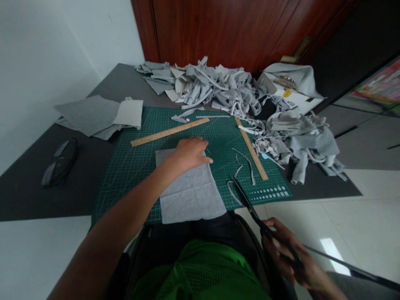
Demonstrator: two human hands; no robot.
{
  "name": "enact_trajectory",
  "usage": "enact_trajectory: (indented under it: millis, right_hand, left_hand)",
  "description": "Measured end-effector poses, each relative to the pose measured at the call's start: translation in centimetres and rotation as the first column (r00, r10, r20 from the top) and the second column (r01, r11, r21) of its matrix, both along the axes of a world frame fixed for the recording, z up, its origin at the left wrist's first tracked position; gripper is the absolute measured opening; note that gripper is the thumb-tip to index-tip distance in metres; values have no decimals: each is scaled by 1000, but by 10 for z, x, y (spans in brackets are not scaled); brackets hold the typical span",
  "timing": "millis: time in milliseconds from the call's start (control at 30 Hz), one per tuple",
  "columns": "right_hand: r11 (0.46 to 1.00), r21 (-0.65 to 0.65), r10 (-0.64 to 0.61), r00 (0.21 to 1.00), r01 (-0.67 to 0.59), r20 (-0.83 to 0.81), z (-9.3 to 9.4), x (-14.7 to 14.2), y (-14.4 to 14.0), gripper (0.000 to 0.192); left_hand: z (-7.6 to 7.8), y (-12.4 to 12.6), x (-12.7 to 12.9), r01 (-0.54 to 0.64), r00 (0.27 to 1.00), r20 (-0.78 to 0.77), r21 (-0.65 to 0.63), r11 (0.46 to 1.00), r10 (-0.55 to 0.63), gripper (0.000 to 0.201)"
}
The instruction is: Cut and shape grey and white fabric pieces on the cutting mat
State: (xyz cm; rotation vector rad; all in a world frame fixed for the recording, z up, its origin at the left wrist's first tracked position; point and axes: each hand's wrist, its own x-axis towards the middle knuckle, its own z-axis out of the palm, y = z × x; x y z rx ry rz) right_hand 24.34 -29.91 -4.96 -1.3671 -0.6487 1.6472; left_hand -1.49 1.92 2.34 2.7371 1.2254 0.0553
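A light grey piece of cloth (pixel 190 196) lies on the green cutting mat (pixel 125 166), its near edge reaching past the mat's front edge. My left hand (pixel 193 152) rests on the cloth's far part, palm down, with the thumb stretched apart from the fingers. In my right hand (pixel 287 250) is a pair of black scissors (pixel 250 206), gripped by the handles to the right of the cloth. Their blades look closed and point toward the mat. Thin grey fabric strips (pixel 250 166) lie near the blade tips.
Two wooden rulers (pixel 170 132) (pixel 251 150) lie on the mat. Heaped grey scraps (pixel 215 85) fill the back, beside a white box (pixel 290 89). At the left are stacked fabric pieces (pixel 90 114) and a dark case (pixel 61 162).
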Motion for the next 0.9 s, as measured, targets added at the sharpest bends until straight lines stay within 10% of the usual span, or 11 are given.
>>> enact_trajectory:
  millis: [533, 900]
  right_hand:
    - [998, -53, 19, 999, -21, -49, 7, -20, 7, 46]
    - [965, 78, -254, 966, 250, 45, 3, -25, 20, 38]
  left_hand:
    - [-2, 9, -10, 84, 988, -123, -102, 991, -96, 71]
    - [-13, 4, -4, 40, 995, -92, -51, 998, -44, 86]
